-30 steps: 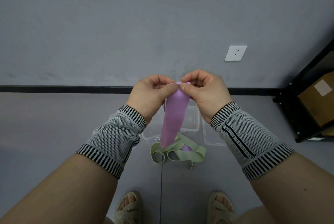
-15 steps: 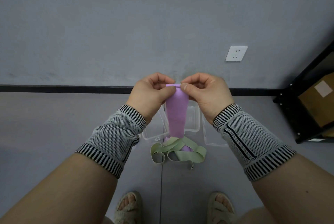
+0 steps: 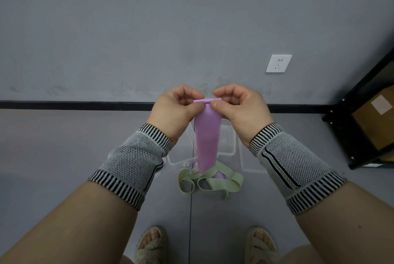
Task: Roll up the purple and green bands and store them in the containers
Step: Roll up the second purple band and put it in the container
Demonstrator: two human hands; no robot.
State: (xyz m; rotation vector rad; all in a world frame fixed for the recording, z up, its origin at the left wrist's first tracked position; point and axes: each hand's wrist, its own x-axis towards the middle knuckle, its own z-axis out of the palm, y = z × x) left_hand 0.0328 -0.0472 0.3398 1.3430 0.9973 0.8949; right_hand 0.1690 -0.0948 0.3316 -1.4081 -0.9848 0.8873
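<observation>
Item 1, nearest: your two sandalled feet [image 3: 152, 244] at 6 o'clock on the grey floor [image 3: 53, 153], one either side of a floor seam.

Item 2: your forearms, each in a grey knit wrist sleeve [image 3: 132, 163] with black-and-white striped cuffs, entering from 7 and 5 o'clock.

Item 3: green band [image 3: 213, 182], loose and looped on the floor just beyond your feet, near centre. A bit of purple shows through its loops; whether that belongs to the held band or to another, you cannot tell from here.

Item 4: purple band [image 3: 207, 138], hanging down from your hands, its lower tip over the green band. Its top edge is turned into a small tight roll.

Item 5: your left hand [image 3: 177, 110], thumb and curled fingers pinching the left end of that roll.

Item 6: your right hand [image 3: 241, 108], thumb and curled fingers pinching the right end, just beside the left hand.

Item 7: clear plastic containers [image 3: 228, 142] on the floor behind the hanging band, partly hidden by it and by your wrists.

Item 8: black skirting strip [image 3: 74, 105] along the base of the grey wall.

Item 9: white wall socket [image 3: 278, 63] at 1 o'clock.

Item 10: black shelf [image 3: 345, 114] at 3 o'clock, holding a cardboard box [image 3: 375, 118].
</observation>
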